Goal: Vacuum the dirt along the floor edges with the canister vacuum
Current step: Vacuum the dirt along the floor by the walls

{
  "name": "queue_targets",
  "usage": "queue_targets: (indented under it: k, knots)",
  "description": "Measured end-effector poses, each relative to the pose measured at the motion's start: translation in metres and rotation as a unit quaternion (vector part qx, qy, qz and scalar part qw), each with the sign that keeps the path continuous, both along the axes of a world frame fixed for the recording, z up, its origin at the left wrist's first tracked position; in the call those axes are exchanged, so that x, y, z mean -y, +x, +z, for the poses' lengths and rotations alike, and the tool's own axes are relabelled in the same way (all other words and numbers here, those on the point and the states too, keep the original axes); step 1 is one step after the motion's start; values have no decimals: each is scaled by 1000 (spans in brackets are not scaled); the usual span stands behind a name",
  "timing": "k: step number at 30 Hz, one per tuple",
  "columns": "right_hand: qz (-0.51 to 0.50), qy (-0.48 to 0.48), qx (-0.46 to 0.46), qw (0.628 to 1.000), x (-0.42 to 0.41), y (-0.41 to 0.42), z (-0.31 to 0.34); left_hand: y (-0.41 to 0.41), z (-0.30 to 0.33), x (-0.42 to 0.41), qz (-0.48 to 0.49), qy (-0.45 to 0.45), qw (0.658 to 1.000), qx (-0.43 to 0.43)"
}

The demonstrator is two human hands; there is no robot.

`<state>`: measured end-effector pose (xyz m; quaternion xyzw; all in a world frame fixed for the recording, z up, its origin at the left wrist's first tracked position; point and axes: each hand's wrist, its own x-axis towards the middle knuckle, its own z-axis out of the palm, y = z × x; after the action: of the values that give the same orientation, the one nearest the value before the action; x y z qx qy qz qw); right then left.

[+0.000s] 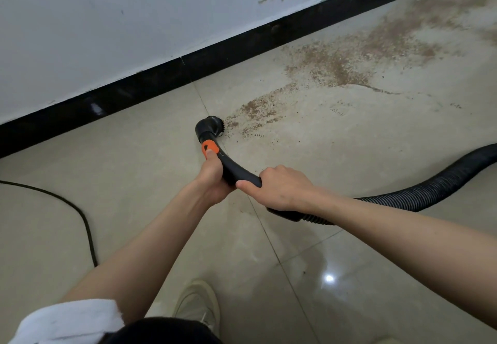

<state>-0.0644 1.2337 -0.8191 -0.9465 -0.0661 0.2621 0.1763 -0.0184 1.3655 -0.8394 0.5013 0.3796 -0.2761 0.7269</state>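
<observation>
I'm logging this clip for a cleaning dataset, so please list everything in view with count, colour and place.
Brush nozzle: one, black, on the floor at the near end of the dirt.
Handle tube: one, black with an orange button, held in both hands.
Hose: one, black ribbed, trailing right.
Dirt: one scattered trail, brown, running up right along the baseboard.
Baseboard: one, black, below the white wall.
Floor: beige tiles.
Cable: one, dark, left.
Shoe: one, pale, bottom centre.
Left hand: grips the tube, thumb on the button.
Right hand: grips the tube behind it.
</observation>
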Motion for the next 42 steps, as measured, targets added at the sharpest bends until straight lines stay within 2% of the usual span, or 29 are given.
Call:
queue_targets:
  k: [7, 18, 42]
  knots:
    - [-13, 0, 11, 1000, 18, 17, 1, 15, 6, 22, -8, 1, 1000, 10]
    - [-1, -2, 5, 1000, 39, -13, -11, -6, -18, 41, -9, 20, 1000, -10]
    - [-110, 32, 12, 993, 98, 65, -25, 75, -1, 110, -60, 34, 997, 15]
